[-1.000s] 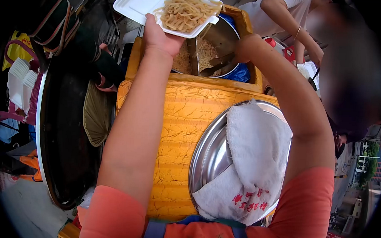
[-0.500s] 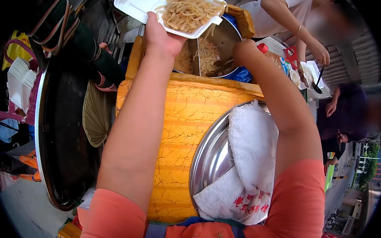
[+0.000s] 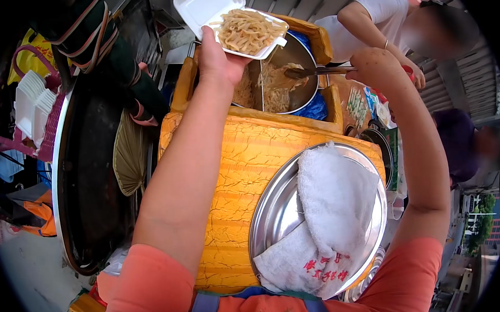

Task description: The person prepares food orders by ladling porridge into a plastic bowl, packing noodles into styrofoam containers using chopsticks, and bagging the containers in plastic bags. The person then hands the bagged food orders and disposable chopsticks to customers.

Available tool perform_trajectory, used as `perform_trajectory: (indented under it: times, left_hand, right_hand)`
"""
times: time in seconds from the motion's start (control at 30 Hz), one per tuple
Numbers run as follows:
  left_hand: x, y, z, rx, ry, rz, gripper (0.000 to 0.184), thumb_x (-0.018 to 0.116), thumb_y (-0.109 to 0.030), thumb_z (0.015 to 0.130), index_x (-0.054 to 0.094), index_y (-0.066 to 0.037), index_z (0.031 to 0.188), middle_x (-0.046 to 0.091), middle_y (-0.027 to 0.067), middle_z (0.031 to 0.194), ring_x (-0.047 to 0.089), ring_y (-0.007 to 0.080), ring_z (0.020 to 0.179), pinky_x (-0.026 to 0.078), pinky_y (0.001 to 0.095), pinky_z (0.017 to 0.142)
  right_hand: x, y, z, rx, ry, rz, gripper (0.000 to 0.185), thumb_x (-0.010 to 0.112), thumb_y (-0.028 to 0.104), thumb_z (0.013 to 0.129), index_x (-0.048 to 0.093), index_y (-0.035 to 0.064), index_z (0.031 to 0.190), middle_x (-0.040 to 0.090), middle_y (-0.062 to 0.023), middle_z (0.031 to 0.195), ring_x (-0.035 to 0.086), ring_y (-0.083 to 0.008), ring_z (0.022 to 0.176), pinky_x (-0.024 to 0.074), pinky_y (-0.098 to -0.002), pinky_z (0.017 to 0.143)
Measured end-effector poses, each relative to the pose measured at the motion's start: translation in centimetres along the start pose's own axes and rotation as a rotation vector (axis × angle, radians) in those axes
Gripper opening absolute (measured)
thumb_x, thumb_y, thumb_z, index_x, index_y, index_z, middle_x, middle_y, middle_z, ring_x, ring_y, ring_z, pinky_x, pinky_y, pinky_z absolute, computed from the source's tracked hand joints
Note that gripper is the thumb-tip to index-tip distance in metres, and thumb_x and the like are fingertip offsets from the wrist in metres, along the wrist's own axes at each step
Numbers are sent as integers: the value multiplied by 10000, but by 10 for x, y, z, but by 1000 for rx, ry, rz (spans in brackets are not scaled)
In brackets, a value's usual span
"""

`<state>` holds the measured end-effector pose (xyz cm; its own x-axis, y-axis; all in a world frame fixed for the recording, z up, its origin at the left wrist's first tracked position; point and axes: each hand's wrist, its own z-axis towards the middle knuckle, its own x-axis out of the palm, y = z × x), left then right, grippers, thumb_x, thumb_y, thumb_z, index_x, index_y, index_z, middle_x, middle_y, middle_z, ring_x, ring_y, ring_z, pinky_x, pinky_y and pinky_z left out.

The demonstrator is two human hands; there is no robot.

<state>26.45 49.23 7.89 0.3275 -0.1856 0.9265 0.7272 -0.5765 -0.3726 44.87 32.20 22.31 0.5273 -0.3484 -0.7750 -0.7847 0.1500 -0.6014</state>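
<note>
My left hand (image 3: 222, 63) holds a white foam takeaway box (image 3: 208, 6) from below, its lid flipped open. Flat noodles (image 3: 251, 32) are heaped inside it. My right hand (image 3: 377, 69), at the upper right, is closed around the handle end of metal tongs (image 3: 325, 71). The tips of the tongs are down in a divided metal pot (image 3: 304, 50), at a tuft of noodles in its right compartment. More shredded food (image 3: 244, 91) lies in the left compartment, partly hidden by my left hand and the box.
In front of me, a round steel lid (image 3: 269, 213) with a white towel (image 3: 335, 200) lies on a yellow-wrapped box (image 3: 231, 183). A large black pan (image 3: 93, 176) and foam boxes (image 3: 32, 102) are at left. A person (image 3: 364, 18) stands at upper right.
My right hand has moved right and up, bringing the tongs from near-upright to level across the pot. The box in my left hand has shifted slightly right.
</note>
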Motion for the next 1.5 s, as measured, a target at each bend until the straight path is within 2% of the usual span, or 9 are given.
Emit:
perform_trajectory:
  times: [0.33,0.4,0.57,0.9,0.97,1.0,1.13,1.17,1.5]
  left_hand:
    - [0,1,-2,-37,-93,70,603,225,-557,929,301,-154,1371,410,105,1343,453,316,1194,402,549,935]
    - [-1,2,-1,-67,-55,66,621,216,-581,920,309,-161,1368,410,101,1345,454,315,1193,405,542,930]
    - [8,1,-8,-118,-15,102,655,142,-603,913,295,-171,1380,370,106,1374,376,326,1254,333,574,975]
    - [1,4,-7,-151,6,173,709,117,-622,899,269,-132,1388,328,159,1392,343,367,1268,308,611,967]
    - [-8,5,-2,-108,33,233,695,124,-630,896,289,-155,1376,362,141,1370,388,371,1235,347,617,945]
    - [16,0,-12,-164,61,4,673,197,-585,916,457,-64,1252,544,167,1201,492,326,1153,407,539,945]
    - [-4,8,7,-78,162,-22,731,249,-642,883,438,-45,1261,514,197,1220,579,335,998,485,474,850]
    - [-6,7,4,-100,166,75,670,127,-608,907,289,-163,1380,355,131,1377,381,367,1241,341,623,949]
    - [7,5,0,-60,198,116,653,77,-547,933,300,-122,1376,386,112,1363,391,302,1248,345,453,1036]
  right_hand:
    - [-134,-87,-54,-42,-245,85,328,680,313,774,652,20,917,631,-169,757,615,-266,667,476,-341,616]
    - [-208,-2,-81,446,46,-83,360,659,356,742,668,64,953,650,-139,774,630,-254,676,480,-348,597]
    - [-190,4,-76,148,-247,-1,327,636,333,769,659,20,861,621,-176,704,615,-280,646,470,-375,596]
    - [-160,3,-45,218,14,-22,407,577,439,789,667,45,842,648,-142,800,625,-291,735,487,-404,642]
    - [-143,-52,-30,474,125,251,326,601,361,788,656,41,796,639,-136,740,621,-248,666,478,-379,598]
    - [-141,-53,-37,476,150,258,326,601,361,788,656,41,796,639,-136,740,621,-248,666,478,-379,598]
    - [-98,-52,-67,260,119,35,289,626,328,795,655,44,838,627,-140,706,612,-230,643,466,-356,585]
    - [-79,-60,-67,248,25,60,310,640,340,795,653,42,882,633,-138,726,615,-233,656,472,-344,599]
    - [-15,-39,-80,206,-203,144,336,647,396,802,701,78,897,657,-74,697,630,-189,622,500,-308,592]
